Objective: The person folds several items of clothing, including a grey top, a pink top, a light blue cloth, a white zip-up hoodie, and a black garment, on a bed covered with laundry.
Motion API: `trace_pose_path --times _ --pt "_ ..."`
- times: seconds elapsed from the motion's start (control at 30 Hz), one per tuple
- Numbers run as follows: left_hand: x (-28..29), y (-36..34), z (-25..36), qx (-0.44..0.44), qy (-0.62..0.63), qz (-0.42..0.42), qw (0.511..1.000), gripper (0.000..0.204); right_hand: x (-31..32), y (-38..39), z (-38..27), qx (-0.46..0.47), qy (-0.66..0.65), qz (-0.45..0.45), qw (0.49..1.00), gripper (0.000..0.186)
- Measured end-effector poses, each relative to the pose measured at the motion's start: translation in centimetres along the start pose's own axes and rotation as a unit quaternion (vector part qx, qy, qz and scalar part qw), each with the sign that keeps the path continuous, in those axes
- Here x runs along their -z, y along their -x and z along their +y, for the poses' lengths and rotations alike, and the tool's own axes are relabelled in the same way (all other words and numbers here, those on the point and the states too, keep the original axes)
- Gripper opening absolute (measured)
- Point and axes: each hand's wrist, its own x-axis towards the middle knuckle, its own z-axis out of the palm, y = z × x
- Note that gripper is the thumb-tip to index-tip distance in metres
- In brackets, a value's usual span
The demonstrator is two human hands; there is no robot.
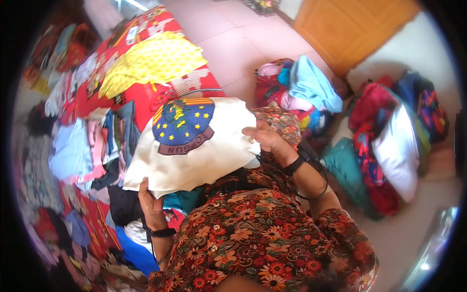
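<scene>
A white piece of clothing (221, 124), satiny and folded, is stretched out in front of my body. It bears a printed emblem of blue, yellow and red with stars; its exact kind I cannot make out. My left hand (151, 204) grips its near left corner, thumb on top. At the right edge, my right hand (270, 138) pinches the cloth between thumb and fingers. A yellow patterned cloth (153, 61) lies just beyond it on a red printed bedspread (197, 85).
Left of me are folded clothes, including a light blue garment (70, 148), with more heaped nearer. On the floor to the right stand a pile topped by a light blue cloth (314, 85) and another holding a white pillow-like bundle (398, 146). A wooden door (350, 29) stands behind.
</scene>
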Motion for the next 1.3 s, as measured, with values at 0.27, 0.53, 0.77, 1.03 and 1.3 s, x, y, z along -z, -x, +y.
trace_pose_path --times 0.27,0.53,0.77,1.03,1.3 --pt "-9.0 0.7 1.2 -0.185 -0.218 0.015 0.958 0.043 1.6 5.0 -6.4 0.211 0.337 0.180 0.900 0.022" --pt "-16.1 -2.8 -1.1 -0.164 -0.246 -0.152 0.943 0.038 3.3 6.5 -11.5 0.192 0.219 0.189 0.938 0.048" --pt "-16.1 -5.9 13.2 -0.286 -0.192 -0.073 0.936 0.035 -6.6 -0.3 -16.1 0.239 0.168 0.049 0.955 0.044" --pt "-2.8 -2.1 40.5 -0.465 -0.117 0.027 0.877 0.042 -33.2 -12.9 -13.7 0.226 0.012 -0.306 0.925 0.040" --pt "19.7 -6.0 35.1 -0.353 -0.098 0.510 0.778 0.027 -26.5 -11.0 -3.1 -0.045 0.249 -0.336 0.907 0.039"
